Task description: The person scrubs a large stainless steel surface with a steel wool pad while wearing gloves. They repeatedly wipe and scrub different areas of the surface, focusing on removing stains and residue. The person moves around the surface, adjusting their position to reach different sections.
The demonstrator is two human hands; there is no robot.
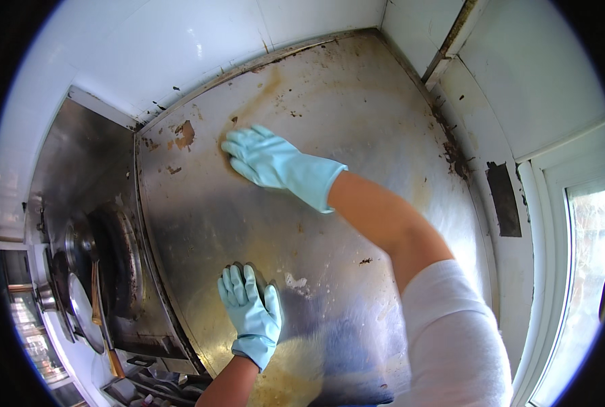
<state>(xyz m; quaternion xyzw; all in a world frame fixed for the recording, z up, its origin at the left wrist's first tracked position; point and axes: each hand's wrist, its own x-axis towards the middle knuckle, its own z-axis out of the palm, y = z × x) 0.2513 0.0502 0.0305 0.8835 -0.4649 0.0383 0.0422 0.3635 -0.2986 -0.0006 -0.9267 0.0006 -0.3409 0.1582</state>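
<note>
Both hands wear light blue rubber gloves on a wide stainless steel worktop (329, 224) stained brown and yellow. My right hand (258, 156) reaches far across it, palm down, with its fingers stretched out and slightly blurred. Whether anything lies beneath that palm is hidden. A brown smear (258, 98) runs along the metal just beyond it, and a patch of rusty flaking (185, 135) is to its left. Nearer to me, my left hand (251, 312) rests flat on the steel with its thumb apart from the fingers. White residue (296, 281) lies just right of it.
At the left, a lower stove area holds a dark wok (116, 254) and wooden-handled utensils (97, 298). White wall panels (201, 41) close off the back, with grime along the seam. A window (587, 271) is at the right, near a dark rectangular patch (504, 199) on the wall.
</note>
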